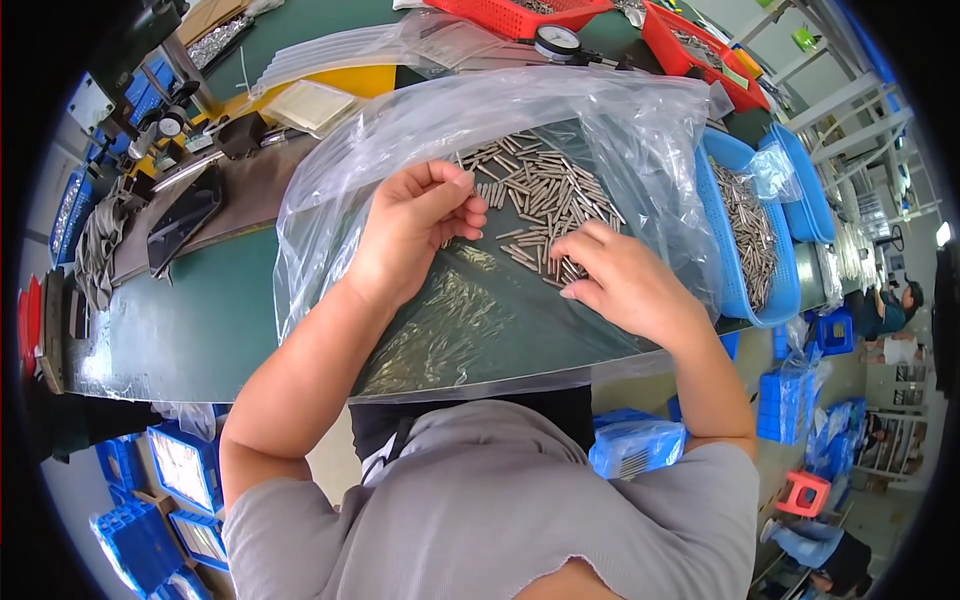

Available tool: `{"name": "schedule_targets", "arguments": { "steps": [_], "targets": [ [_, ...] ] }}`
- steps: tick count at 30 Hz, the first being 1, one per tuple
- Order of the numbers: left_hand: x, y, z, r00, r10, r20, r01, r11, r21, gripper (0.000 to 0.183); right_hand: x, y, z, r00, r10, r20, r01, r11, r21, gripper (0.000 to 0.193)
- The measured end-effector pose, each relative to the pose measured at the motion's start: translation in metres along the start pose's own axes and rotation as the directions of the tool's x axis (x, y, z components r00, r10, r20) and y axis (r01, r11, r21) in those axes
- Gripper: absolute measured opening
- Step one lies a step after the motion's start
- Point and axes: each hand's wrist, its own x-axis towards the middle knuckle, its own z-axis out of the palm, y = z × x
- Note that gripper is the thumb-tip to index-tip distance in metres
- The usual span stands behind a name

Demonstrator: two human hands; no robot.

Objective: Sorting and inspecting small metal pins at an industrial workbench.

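Observation:
A loose pile of short metal pins (560,190) lies on a clear plastic sheet (640,130) spread over the green table. My left hand (415,225) is raised at the pile's left side, thumb and fingertips pinched together. A slim tip, seemingly one metal pin, pokes up above the pinch; the rest is hidden by the fingers. At the pile's lower right edge, my right hand (625,280) rests low, palm down. Its thumb and fingers are apart and bent, with the fingertips touching or just over the pins there.
A blue basket (712,240) full of similar pins stands right of the sheet, another blue basket (808,195) behind it. Red trays (690,45) and a round dial gauge (556,42) sit at the back. A dark phone-like slab (186,220) and gauge stands are left.

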Motion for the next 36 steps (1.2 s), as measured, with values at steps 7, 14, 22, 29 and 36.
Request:
{"name": "schedule_targets", "arguments": {
  "steps": [7,14,22,29,36],
  "targets": [
    [0.002,0.000,-0.004,1.000,0.014,-0.022,-0.014,1.000,-0.027,0.008,0.040,-0.004,0.009,0.995,-0.095,-0.013,0.095,0.995,0.043,0.027],
    [0.002,0.000,-0.005,0.999,0.026,-0.044,-0.029,0.998,-0.060,0.010,0.072,0.002,0.010,0.990,-0.143,-0.001,0.143,0.990,-0.020,0.022],
    [0.003,0.002,-0.006,0.989,0.053,-0.136,-0.066,0.993,-0.093,0.010,0.073,-0.008,0.028,0.941,-0.169,-0.292,0.193,0.980,0.054,0.011],
    [0.003,0.002,-0.005,0.988,0.067,-0.136,-0.080,0.993,-0.091,0.009,0.078,-0.019,0.047,0.875,-0.322,-0.361,0.252,0.940,-0.229,0.018],
    [0.001,0.002,-0.005,0.995,0.034,-0.092,-0.041,0.996,-0.081,0.009,0.077,-0.018,0.039,0.903,-0.218,-0.369,0.233,0.972,-0.004,0.013]
  ]
}}
